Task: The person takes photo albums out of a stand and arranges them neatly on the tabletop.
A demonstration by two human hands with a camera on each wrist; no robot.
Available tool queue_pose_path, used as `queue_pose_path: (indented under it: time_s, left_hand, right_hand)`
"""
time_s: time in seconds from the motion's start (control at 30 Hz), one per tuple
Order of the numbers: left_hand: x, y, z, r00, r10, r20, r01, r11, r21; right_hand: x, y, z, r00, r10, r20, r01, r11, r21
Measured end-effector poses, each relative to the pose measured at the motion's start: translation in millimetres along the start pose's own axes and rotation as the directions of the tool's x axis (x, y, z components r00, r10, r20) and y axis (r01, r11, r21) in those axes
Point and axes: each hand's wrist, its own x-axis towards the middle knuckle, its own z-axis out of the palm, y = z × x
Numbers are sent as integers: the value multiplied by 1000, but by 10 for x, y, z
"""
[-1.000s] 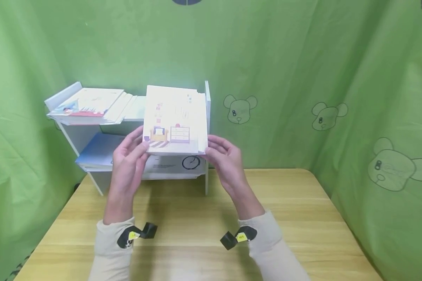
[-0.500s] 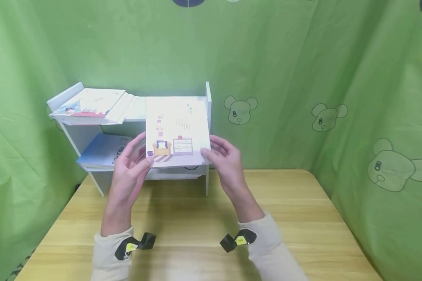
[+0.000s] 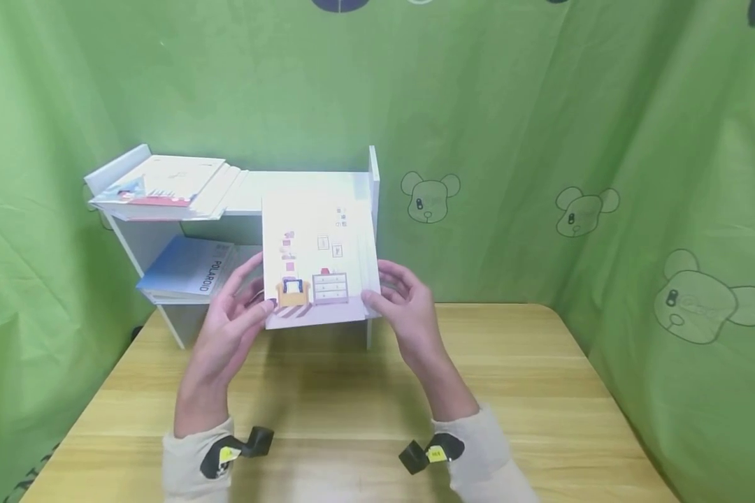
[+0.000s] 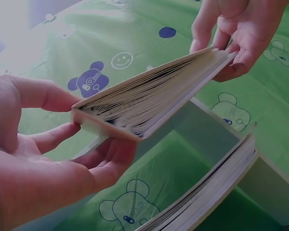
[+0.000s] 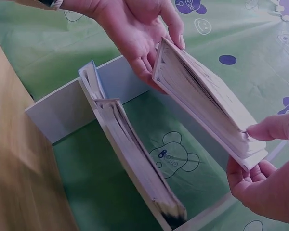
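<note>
A thick book (image 3: 317,255) with a pale cover, showing a drawn armchair and a chest of drawers, hangs before the white shelf in the head view. My left hand (image 3: 226,332) grips its left edge, thumb on the cover. At the opposite edge my right hand (image 3: 409,311) pinches it, thumb on top and fingers beneath. From the left wrist, the book's page block (image 4: 149,94) shows fanned leaves between two covers. The right wrist view shows the page edges (image 5: 197,91) from another side, with a hand at each end. The book's underside is hidden in the head view.
A white two-tier shelf (image 3: 373,168) stands at the table's back left. Several books (image 3: 170,185) lie on its upper left. A blue-white book (image 3: 191,265) marked POLAROID lies on the lower tier. Green cloth (image 3: 509,105) surrounds the wooden table (image 3: 509,377).
Both hands have brought the book down and slightly nearer, from before the upper tier to lower down. More of the shelf's top and the POLAROID book now shows. The grip stays the same.
</note>
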Motion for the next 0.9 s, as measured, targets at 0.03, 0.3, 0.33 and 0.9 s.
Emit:
queue_pose_path:
  time_s: [0.03,0.3,0.33,0.9]
  left_hand:
    - [-17,-12,-11,1000,-5,9,5,1000,7]
    - [-120,-94,-42,998,-36,42,31,993,117]
    - [-126,-108,-42,998,-42,42,36,991,129]
    - [-119,-409,31,989,-129,67,117,981,155]
  right_hand:
    - [-13,23,-8,1000,-3,4,3,1000,-2]
    - [-113,181,-79,1000,-11,21,12,999,-38]
    - [-127,206,-91,1000,-6,21,6,999,-34]
    - [-232,491,-385,999,36,24,-34,997,-64]
